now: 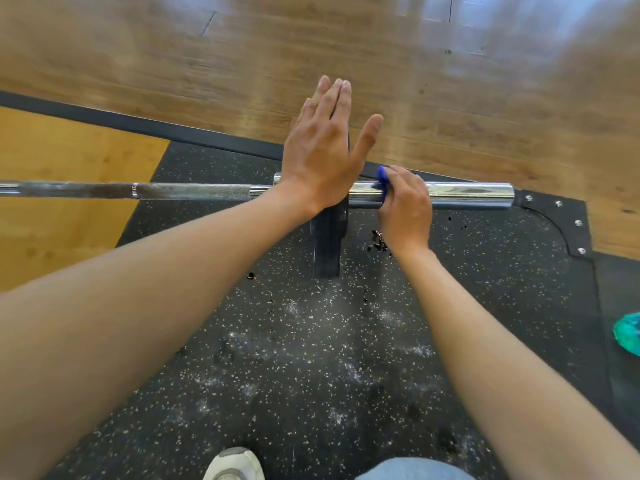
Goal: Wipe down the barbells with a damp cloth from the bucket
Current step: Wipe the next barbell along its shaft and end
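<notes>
You are in the wiping step: your right hand (405,209) curls its grip around a small blue damp cloth (382,177) and presses it onto the shiny chrome sleeve of the long steel barbell (460,194), just right of the black rubber weight plate (327,244). Your left hand (322,157) is flat, fingers straight and together, thumb spread, holding nothing; it sits above the plate, and I judge it is bracing the plate to keep the bar from rolling (contact itself is hidden beneath the palm).

The barbell lies across the black speckled rubber floor mat (311,358), parallel to its far edge, with the sleeve's end reaching toward the mat's far right corner, where a black bolted corner bracket (568,223) sits. The duller, knurled shaft runs off toward the left edge of the view, over the yellow wooden platform (69,202).

The next move, as I judge it, calls for sliding the cloth along the sleeve toward its free end, turning the grip around the bar so the underside gets wiped too, then moving on to the shaft left of the plate, which looks dull and speckled.

Counted: one barbell, one plate, one blue cloth, two hands. A teal crumpled item (628,336) lies at the right edge of the view; I cannot tell what it is. No bucket shows. Dark drips speckle the mat below the sleeve.
</notes>
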Motion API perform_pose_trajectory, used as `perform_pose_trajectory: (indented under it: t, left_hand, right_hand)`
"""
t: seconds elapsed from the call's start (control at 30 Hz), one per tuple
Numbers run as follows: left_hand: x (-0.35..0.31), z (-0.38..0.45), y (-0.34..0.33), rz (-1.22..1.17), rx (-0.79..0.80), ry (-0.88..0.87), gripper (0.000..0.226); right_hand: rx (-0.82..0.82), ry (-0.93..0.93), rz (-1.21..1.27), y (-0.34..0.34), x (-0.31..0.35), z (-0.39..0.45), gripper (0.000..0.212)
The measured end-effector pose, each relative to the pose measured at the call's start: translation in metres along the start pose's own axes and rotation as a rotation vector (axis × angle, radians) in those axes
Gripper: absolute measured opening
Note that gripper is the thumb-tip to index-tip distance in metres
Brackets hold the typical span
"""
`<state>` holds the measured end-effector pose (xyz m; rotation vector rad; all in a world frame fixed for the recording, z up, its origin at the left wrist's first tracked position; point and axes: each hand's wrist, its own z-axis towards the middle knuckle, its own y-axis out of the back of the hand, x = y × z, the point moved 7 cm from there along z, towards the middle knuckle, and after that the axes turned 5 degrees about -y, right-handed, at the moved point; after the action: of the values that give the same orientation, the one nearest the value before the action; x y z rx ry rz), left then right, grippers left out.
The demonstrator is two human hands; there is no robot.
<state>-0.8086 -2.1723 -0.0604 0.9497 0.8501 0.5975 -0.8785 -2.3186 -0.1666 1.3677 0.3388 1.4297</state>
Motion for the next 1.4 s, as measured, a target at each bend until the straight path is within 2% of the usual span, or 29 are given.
perform_pose_trajectory:
  t: [0.03,0.13,0.17,0.2,0.3,0.33,0.43,0.47,0.5,0.57,0.63,0.77,1.0,1.2,1.33,1.4]
  left_hand:
    - [0.001,0.000,0.000,-0.002,-0.004,0.005,0.084]
    - [-0.002,-0.004,0.001,-0.016,-0.004,-0.003,0.086]
    - [-0.003,-0.006,0.001,-0.013,-0.008,-0.006,0.085]
    - [-0.004,-0.009,0.002,-0.008,-0.016,-0.009,0.084]
    - [-0.007,-0.016,0.004,-0.011,-0.042,-0.025,0.081]
    - [-0.009,-0.018,0.004,-0.008,-0.055,-0.027,0.080]
    - [-0.011,-0.026,0.004,-0.008,-0.073,-0.042,0.077]
    - [-0.011,-0.030,0.004,-0.002,-0.081,-0.047,0.076]
    - [-0.012,-0.033,0.004,0.011,-0.091,-0.055,0.075]
    - [-0.016,-0.041,0.003,0.039,-0.106,-0.075,0.073]
    - [-0.020,-0.050,0.002,0.062,-0.115,-0.098,0.073]
    - [-0.028,-0.075,0.000,0.088,-0.092,-0.151,0.073]
    - [-0.045,-0.126,0.002,0.185,0.070,-0.208,0.076]
    - [-0.052,-0.162,0.012,0.179,0.134,-0.229,0.081]
    - [-0.054,-0.178,0.012,0.185,0.154,-0.251,0.079]
    - [-0.052,-0.184,0.014,0.181,0.148,-0.264,0.078]
  right_hand:
    - [0.002,0.010,-0.007,-0.007,0.007,-0.005,0.031]
    - [0.176,0.324,-0.008,-0.022,0.024,-0.016,0.043]
    - [0.198,0.370,-0.010,-0.018,0.021,-0.013,0.041]
    - [0.179,0.334,-0.019,-0.012,0.011,-0.008,0.038]
    - [0.007,-0.024,0.002,0.004,-0.014,-0.007,0.029]
    - [0.008,-0.017,-0.005,0.001,-0.006,-0.014,0.030]
    - [0.208,0.282,-0.001,-0.015,0.017,-0.034,0.048]
    - [0.231,0.324,-0.014,-0.013,0.015,-0.034,0.050]
    - [0.209,0.299,-0.028,-0.009,0.009,-0.032,0.049]
    - [0.088,0.114,-0.023,0.004,-0.004,-0.031,0.043]
    - [0.034,-0.024,0.000,0.005,0.001,-0.041,0.048]
    - [0.141,0.080,0.014,0.002,0.013,-0.059,0.069]
    - [0.164,0.081,-0.036,0.021,0.016,-0.087,0.042]
    - [0.251,0.100,-0.133,0.028,0.021,-0.105,0.052]
    - [0.253,0.108,-0.173,0.032,0.021,-0.112,0.057]
    - [0.284,0.155,-0.186,0.036,0.026,-0.114,0.051]
